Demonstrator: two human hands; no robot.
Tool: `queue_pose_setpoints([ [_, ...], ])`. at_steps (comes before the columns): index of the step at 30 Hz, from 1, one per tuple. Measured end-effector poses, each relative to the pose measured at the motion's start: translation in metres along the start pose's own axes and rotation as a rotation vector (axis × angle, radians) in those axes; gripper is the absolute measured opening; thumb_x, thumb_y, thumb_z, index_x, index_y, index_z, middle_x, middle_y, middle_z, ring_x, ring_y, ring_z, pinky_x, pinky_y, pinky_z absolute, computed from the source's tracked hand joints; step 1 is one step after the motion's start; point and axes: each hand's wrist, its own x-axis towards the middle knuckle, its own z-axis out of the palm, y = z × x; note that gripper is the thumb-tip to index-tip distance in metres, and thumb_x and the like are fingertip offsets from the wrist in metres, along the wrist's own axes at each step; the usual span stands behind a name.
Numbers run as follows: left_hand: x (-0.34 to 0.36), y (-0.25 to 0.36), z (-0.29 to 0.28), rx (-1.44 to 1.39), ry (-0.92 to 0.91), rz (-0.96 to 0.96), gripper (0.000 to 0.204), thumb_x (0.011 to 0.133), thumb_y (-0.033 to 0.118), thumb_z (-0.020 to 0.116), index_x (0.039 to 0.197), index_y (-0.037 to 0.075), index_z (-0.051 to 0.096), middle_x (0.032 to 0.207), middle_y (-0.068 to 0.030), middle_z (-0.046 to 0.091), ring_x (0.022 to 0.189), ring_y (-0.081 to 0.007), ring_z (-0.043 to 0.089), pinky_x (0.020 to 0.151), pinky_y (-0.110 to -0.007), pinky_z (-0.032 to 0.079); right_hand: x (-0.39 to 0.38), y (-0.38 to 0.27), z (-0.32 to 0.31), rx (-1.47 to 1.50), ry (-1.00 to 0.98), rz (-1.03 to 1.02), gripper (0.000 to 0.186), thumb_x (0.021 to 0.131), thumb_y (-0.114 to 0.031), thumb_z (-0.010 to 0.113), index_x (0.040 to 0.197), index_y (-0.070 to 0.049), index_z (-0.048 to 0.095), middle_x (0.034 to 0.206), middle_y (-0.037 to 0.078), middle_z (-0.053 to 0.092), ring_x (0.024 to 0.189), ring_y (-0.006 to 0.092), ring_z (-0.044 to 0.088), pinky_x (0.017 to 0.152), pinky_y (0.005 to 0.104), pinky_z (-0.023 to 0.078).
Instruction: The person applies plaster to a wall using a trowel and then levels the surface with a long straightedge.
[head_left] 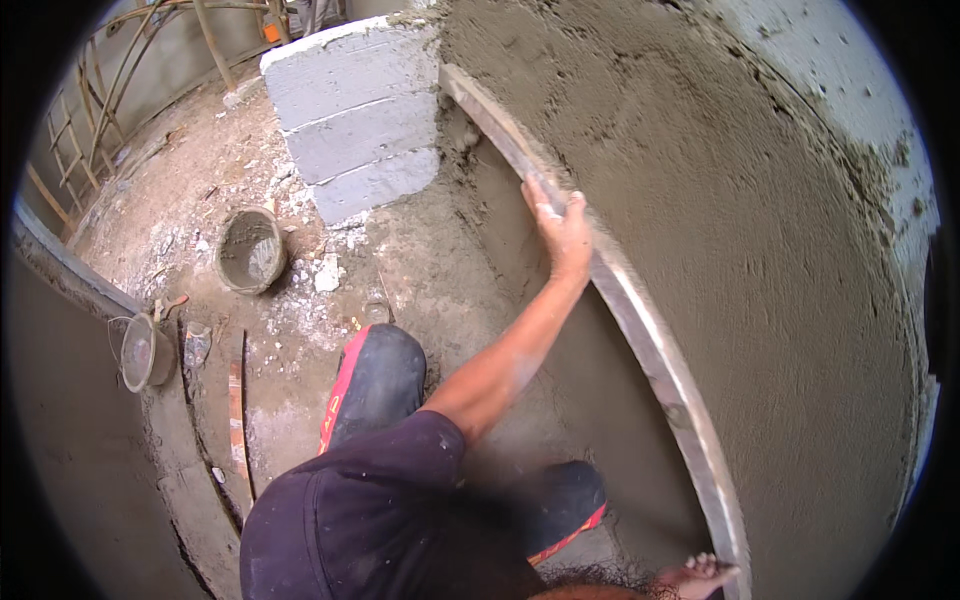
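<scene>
A long metal straightedge (640, 340), smeared with mortar, lies against the wet grey plaster wall (760, 300). It runs from the far end, by the white block wall, down to the lower right and looks bowed in this view. My left hand (565, 230) grips it in its upper half, fingers wrapped over the edge and a thumb on the wall side. Near its lower end my right hand (700, 575) is closed on the same bar, partly cut off by the picture's lower edge. My knees are bent beside the wall.
A mortar-caked bucket (250, 250) stands on the debris-strewn floor to the left. Another pail (147, 352) with a brush-like tool sits further left, near a narrow wood strip (238, 410). A low white block wall (360, 110) stands ahead; bamboo poles (110, 90) lean at far left.
</scene>
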Motion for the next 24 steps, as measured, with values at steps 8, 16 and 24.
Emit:
queue_pose_setpoints([
  [8,0.026,0.049,0.068,0.235,0.006,0.117,0.074,0.088,0.017,0.056,0.145,-0.011,0.017,0.151,-0.0338,0.013,0.145,-0.037,0.006,0.117,-0.038,0.007,-0.005,-0.046,0.011,0.118,-0.077,-0.069,0.041,0.092,-0.05,0.053,0.092,-0.009,0.049,0.07,0.006,0.048,0.056,0.0177,0.047,0.045,0.0278,0.033],
  [16,-0.032,-0.021,-0.006,0.415,0.028,-0.036,0.07,0.092,0.014,0.052,0.148,-0.005,0.014,0.155,-0.0249,0.014,0.145,-0.033,0.01,0.117,-0.04,0.01,0.006,-0.014,-0.011,0.005,0.017,0.0,0.039,0.093,-0.046,0.053,0.083,-0.008,0.052,0.073,0.007,0.052,0.059,0.02,0.05,0.05,0.0318,0.038],
  [24,-0.144,0.026,0.026,0.302,-0.124,0.039,0.074,0.098,0.024,0.045,0.149,-0.003,-0.001,0.154,-0.031,-0.004,0.145,-0.0383,0.003,0.117,-0.043,0.009,0.144,0.026,-0.158,0.159,0.005,0.132,0.041,0.09,-0.048,0.055,0.094,-0.007,0.06,0.091,0.009,0.061,0.078,0.0277,0.058,0.065,0.0411,0.05],
])
